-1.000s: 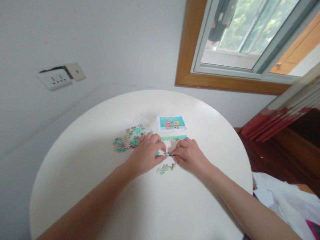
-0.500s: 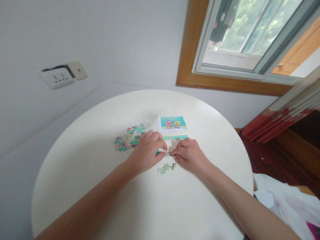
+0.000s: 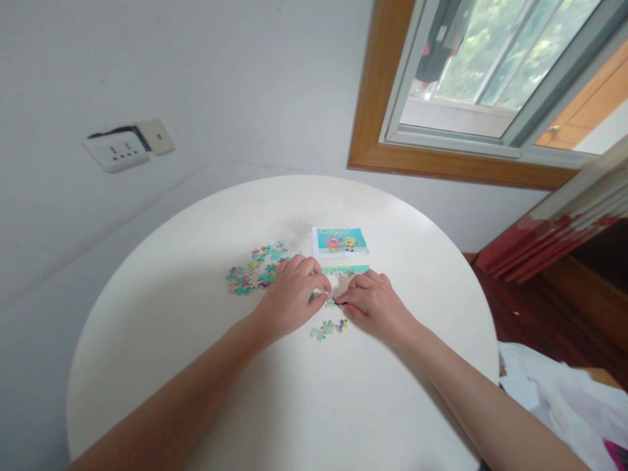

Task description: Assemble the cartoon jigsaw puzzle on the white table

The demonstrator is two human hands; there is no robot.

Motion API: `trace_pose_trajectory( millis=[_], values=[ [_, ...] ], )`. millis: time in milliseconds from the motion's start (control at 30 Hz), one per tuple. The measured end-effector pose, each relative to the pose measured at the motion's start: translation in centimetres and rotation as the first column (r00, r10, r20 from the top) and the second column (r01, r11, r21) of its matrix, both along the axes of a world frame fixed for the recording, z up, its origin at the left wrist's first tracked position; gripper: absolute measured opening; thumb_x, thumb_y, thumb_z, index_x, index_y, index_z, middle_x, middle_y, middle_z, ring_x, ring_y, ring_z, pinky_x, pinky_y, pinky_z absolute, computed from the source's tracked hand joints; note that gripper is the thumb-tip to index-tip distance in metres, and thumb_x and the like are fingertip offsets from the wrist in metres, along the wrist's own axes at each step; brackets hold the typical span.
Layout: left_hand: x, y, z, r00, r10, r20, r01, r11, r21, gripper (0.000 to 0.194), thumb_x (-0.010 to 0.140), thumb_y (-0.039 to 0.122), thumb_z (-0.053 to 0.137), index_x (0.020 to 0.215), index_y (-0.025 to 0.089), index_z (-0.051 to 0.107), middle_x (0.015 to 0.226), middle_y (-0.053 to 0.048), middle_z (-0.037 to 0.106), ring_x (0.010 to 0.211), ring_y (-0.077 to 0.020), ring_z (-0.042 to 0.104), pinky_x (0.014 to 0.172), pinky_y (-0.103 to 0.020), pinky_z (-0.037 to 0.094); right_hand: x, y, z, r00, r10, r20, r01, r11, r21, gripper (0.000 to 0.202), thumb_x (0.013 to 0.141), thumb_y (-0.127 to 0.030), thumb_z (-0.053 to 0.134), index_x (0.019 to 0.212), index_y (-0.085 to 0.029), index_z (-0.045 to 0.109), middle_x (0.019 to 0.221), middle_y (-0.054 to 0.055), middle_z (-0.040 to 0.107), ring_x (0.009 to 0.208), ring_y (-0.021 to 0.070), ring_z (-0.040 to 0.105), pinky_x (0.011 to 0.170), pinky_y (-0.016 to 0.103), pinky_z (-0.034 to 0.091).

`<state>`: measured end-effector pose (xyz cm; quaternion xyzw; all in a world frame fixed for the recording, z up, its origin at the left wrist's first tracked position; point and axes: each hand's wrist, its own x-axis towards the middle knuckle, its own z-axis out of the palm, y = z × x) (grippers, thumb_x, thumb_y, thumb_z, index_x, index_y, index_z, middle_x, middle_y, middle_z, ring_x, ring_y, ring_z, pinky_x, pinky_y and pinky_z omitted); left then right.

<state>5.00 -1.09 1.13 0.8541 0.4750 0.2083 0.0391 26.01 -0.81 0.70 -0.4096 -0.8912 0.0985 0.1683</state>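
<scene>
My left hand pinches at a small jigsaw puzzle piece between the two hands. From the other side, my right hand has its fingertips pressed together on the same small joined bit of puzzle. Beyond the hands lies a joined green strip of puzzle, partly covered by them. Just below sit several loose pale green pieces, one with purple and yellow. A heap of loose puzzle pieces lies left of my left hand, which hides its right side.
A picture card with cartoon figures lies behind the strip on the round white table. The wall with a socket and a wood-framed window stands behind. White plastic bags are beside the table at right.
The view has shifted slightly, so everything sits a little further right. Both hands keep nearly the same pose, with fingertips still at the small piece.
</scene>
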Motion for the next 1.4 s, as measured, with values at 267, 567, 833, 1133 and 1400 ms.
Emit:
trace_pose_trajectory(
  millis=[267, 567, 833, 1133, 1400],
  values=[
    [-0.4, 0.2, 0.4, 1.0, -0.008, 0.025, 0.007, 0.999, 0.035, 0.009, 0.085, 0.024, 0.06, 0.089, 0.024, 0.068, 0.092, -0.004, 0.057, 0.096, -0.0229, 0.047, 0.085, -0.038, 0.035, 3.1, 1.2, 1.8, 0.982, -0.085, -0.168, 0.073, 0.995, -0.074, 0.022, 0.086, -0.017, 0.057, 0.097, -0.026, 0.073, 0.092, 0.005, 0.066, 0.089, 0.0189, 0.055, 0.082, 0.033, 0.038],
    [-0.5, 0.3, 0.4, 0.998, 0.006, 0.068, -0.01, 0.998, 0.058, 0.013, 0.087, 0.023, 0.056, 0.095, 0.022, 0.066, 0.092, -0.005, 0.058, 0.096, -0.0228, 0.049, 0.085, -0.037, 0.038, 4.5, 0.4, 2.1, 0.997, 0.069, 0.033, -0.063, 0.988, -0.14, 0.016, 0.079, -0.026, 0.069, 0.095, -0.027, 0.073, 0.089, 0.003, 0.066, 0.088, 0.0185, 0.057, 0.08, 0.032, 0.041],
    [-0.5, 0.4, 0.3, 0.998, 0.002, 0.069, -0.006, 0.998, 0.06, 0.014, 0.088, 0.022, 0.055, 0.097, 0.022, 0.066, 0.091, -0.004, 0.058, 0.093, -0.022, 0.05, 0.085, -0.036, 0.038, 2.8, -0.1, 1.6, 0.993, 0.041, 0.107, -0.023, 0.987, -0.16, 0.011, 0.079, -0.023, 0.07, 0.089, -0.026, 0.072, 0.087, 0.003, 0.063, 0.087, 0.0189, 0.054, 0.078, 0.032, 0.037],
    [-0.4, 0.3, -0.1, 0.998, -0.055, 0.023, 0.055, 0.998, 0.014, 0.018, 0.088, 0.024, 0.055, 0.102, 0.023, 0.066, 0.096, -0.005, 0.058, 0.097, -0.0231, 0.048, 0.086, -0.037, 0.037, 2.6, 0.3, 1.4, 1.0, -0.013, 0.0, 0.013, 0.976, -0.22, 0.013, 0.072, -0.012, 0.071, 0.081, -0.02, 0.067, 0.088, 0.003, 0.064, 0.087, 0.0175, 0.056, 0.079, 0.03, 0.041],
    [-0.4, 0.0, -0.3, 0.997, -0.075, -0.014, 0.075, 0.996, -0.038, 0.018, 0.087, 0.023, 0.057, 0.101, 0.026, 0.067, 0.096, -0.004, 0.057, 0.1, -0.0236, 0.048, 0.089, -0.039, 0.037, 2.0, 0.4, 0.5, 0.973, -0.093, -0.213, 0.008, 0.929, -0.371, 0.012, 0.076, -0.01, 0.057, 0.079, -0.019, 0.065, 0.073, -0.002, 0.065, 0.066, 0.0109, 0.058, 0.063, 0.021, 0.041]
  ],
)
